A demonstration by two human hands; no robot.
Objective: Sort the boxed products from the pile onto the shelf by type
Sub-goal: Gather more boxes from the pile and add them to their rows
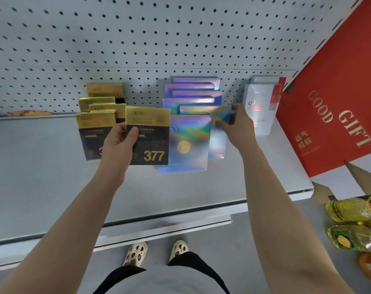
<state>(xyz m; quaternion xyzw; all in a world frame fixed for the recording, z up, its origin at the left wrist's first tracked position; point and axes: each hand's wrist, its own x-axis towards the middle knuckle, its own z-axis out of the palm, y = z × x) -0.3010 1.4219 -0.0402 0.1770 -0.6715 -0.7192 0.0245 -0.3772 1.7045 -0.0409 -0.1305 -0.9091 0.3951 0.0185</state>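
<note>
My left hand (122,143) grips a black-and-gold box marked 377 (150,145), held upright just right of a row of several matching black-and-gold boxes (95,122) on the grey shelf (42,177). In the middle stands a row of several holographic purple boxes (191,96). My right hand (239,124) holds the right edge of one holographic box (219,128) in that row, behind the front holographic box (189,143). Two white boxes with red marks (262,102) stand at the right.
A white pegboard (138,39) backs the shelf. A large red "GOOD GIFT" box (333,107) leans at the right end. Bottles of yellow oil (352,211) lie on the floor at the lower right. The shelf's front edge (159,221) runs above my feet.
</note>
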